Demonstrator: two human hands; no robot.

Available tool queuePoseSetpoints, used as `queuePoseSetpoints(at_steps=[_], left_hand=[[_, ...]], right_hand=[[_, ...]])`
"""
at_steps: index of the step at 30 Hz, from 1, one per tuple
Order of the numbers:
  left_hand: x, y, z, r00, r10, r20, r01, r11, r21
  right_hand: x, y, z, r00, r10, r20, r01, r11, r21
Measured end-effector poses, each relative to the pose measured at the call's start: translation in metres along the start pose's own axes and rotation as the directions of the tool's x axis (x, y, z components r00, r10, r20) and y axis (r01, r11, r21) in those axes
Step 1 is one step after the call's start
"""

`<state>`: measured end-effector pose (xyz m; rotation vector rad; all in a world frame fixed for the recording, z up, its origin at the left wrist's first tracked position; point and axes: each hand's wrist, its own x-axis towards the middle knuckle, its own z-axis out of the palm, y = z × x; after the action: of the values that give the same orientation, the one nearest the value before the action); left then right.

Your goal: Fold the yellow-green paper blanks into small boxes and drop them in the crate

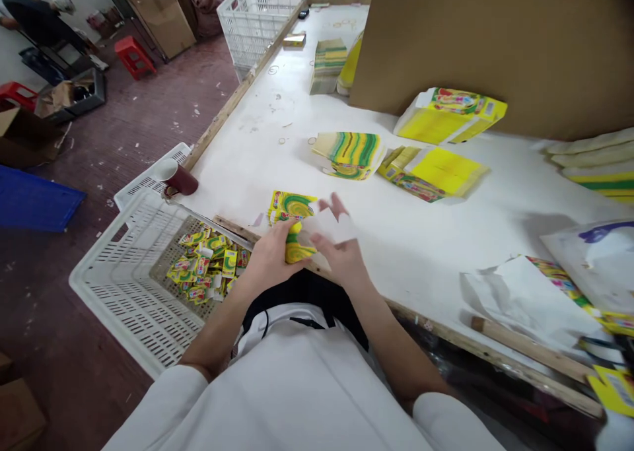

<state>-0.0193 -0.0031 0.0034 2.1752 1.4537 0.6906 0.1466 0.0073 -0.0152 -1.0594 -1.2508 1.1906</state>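
Note:
Just above the table's front edge, my left hand [272, 253] is closed around a small yellow-and-green cardboard box [296, 245]. A pale, blurred flap of it, inner side showing, reaches across to my right hand [343, 253]. The thumb and fingers of that hand pinch this flap, with the fingertips partly smeared by motion. Right behind my left hand lies a printed yellow-green carton piece [293, 204] on the white table [238, 154]. Below and to the left, a white plastic crate [123, 292] holds several small folded boxes [208, 263].
Farther back stand a stack of striped cartons [351, 150] and yellow cartons [440, 173], with a large brown cardboard sheet [470, 48] behind. A maroon mug [179, 176] is at the left edge. White paper [535, 299] and a wooden strip [535, 348] lie at right.

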Motion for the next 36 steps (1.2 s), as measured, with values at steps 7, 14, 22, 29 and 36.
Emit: queuePoseSetpoints(at_steps=[7, 14, 22, 29, 36], left_hand=[[-0.007, 0.004, 0.005, 0.993, 0.118, -0.023, -0.119, 0.990, -0.079], [-0.004, -0.011, 0.017, 0.998, 0.030, -0.048, -0.038, 0.982, -0.184], [-0.004, -0.016, 0.007, 0.986, -0.086, -0.144, 0.093, 0.995, 0.047], [-0.004, -0.016, -0.017, 0.994, -0.050, -0.095, 0.057, 0.996, 0.065], [-0.004, -0.008, -0.015, 0.986, -0.043, -0.162, 0.057, 0.995, 0.083]], right_hand=[[0.002, 0.011, 0.012, 0.905, 0.305, 0.296, -0.396, 0.857, 0.329], [-0.003, 0.010, 0.007, 0.940, 0.014, 0.342, -0.027, 0.999, 0.034], [0.000, 0.026, -0.002, 0.971, -0.174, 0.165, 0.207, 0.956, -0.208], [0.012, 0.016, -0.025, 0.867, -0.158, 0.473, 0.328, 0.895, -0.302], [0.008, 0.014, -0.006, 0.952, -0.140, 0.272, 0.217, 0.936, -0.277]])
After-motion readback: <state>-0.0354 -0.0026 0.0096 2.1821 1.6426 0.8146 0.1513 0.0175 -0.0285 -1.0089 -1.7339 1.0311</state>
